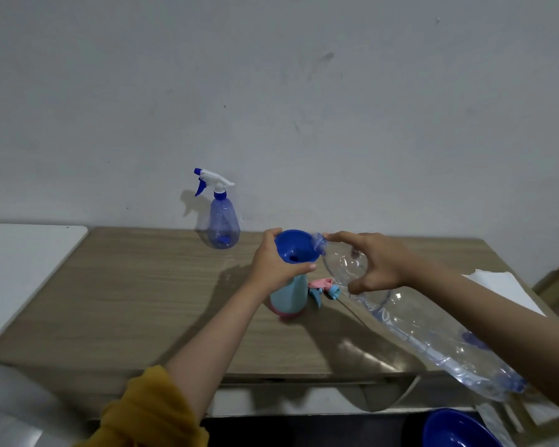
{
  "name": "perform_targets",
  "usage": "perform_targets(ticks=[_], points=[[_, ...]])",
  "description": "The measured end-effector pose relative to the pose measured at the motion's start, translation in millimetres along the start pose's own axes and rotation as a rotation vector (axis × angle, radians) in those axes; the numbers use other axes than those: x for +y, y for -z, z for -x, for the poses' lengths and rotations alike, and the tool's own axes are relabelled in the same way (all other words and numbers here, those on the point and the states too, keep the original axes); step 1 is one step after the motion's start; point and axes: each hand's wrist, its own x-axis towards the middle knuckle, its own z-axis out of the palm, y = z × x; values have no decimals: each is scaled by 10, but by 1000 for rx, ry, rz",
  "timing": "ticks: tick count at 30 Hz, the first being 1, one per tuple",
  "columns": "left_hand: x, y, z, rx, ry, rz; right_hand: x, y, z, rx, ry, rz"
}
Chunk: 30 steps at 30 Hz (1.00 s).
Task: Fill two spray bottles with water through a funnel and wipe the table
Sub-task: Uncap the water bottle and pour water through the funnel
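Note:
A light-blue spray bottle (289, 293) with a pink base stands mid-table with a blue funnel (296, 246) in its neck. My left hand (273, 261) grips the funnel's rim and the bottle's neck. My right hand (376, 262) grips the shoulder of a large clear plastic water bottle (426, 330), tilted with its open mouth at the funnel's rim. The pink and blue spray head (323, 287) lies on the table beside the bottle. A second, translucent blue spray bottle (222, 221) with a white and blue trigger stands capped near the wall.
The wooden table (142, 301) backs onto a grey wall. A white sheet (504, 290) lies at its right end. A white surface (23, 262) adjoins on the left. A dark blue basin (459, 429) sits below the front edge at the right.

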Motion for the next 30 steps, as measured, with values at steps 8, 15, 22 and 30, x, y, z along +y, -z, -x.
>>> perform_targets(ticks=[8, 15, 22, 30], points=[[-17, 12, 0, 7, -2, 22, -1, 15, -20, -51, 15, 48], [-8, 12, 10, 6, -7, 25, -16, 47, -47, -67, 29, 59], [7, 10, 12, 8, -15, 25, -17, 52, -67, -83, 31, 89], [5, 5, -6, 11, -13, 8, -40, 100, -65, -96, 24, 142]])
